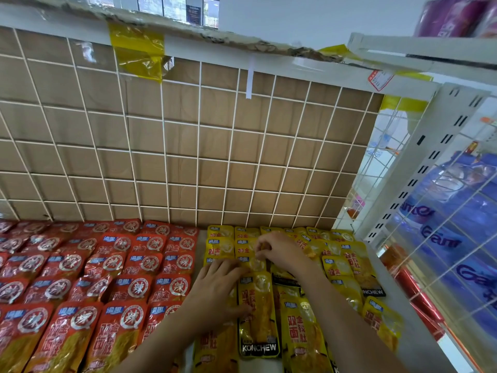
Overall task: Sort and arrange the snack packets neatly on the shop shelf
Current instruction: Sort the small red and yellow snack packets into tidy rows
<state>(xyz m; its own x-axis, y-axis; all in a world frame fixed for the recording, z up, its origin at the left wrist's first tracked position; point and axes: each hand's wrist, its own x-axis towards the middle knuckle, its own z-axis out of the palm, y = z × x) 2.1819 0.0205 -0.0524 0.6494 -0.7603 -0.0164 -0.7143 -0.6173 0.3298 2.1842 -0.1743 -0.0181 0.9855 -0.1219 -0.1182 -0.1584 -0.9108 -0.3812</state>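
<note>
Shelf (426, 341) holds red packets (113, 265), yellow packets (259, 310).

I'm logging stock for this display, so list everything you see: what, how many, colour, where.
red packets: too many to count, red, overlapping rows at left
yellow packets: many, yellow, rows at right, some askew
wire grid: one, white, upright behind the packets
cardboard: one sheet, brown, behind the grid
tape: several strips, yellow, along the top edge
price label: one, red and white, top right
slotted upright: one, white, right of the yellow packets
blue packs: several, blue, far right
purple packs: some, purple, top right corner
left hand: flat on yellow packets
right hand: pinches a yellow packet farther back
</note>
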